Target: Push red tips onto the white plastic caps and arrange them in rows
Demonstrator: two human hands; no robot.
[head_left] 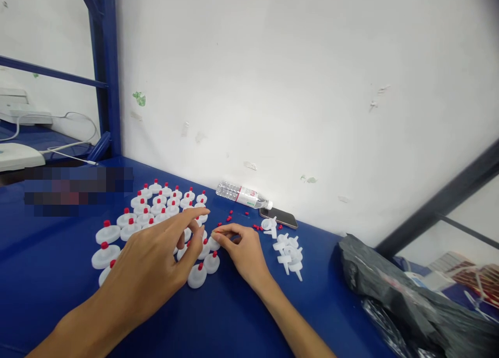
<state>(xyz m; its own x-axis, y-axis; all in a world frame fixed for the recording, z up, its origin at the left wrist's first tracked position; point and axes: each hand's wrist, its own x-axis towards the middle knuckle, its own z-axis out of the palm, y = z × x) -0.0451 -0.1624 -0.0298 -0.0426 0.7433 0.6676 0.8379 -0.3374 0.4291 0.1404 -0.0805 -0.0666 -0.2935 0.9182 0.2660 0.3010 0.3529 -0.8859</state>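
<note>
Left hand (156, 249) agape, right (245, 250) tight on lid (213, 244)

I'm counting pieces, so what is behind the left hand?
Behind the left hand, white pieces with red tips stand in rough rows, some partly covered. Whether others are fully hidden cannot be told.

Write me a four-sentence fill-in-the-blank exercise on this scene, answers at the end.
1. The small tips topping the upright white pieces are coloured ____.
2. The clear plastic bottle lies on its ____.
3. The tabletop is coloured ____.
4. The person's ____ hand is the one nearer the heaped white pieces.

Missing words: red; side; blue; right.
</note>
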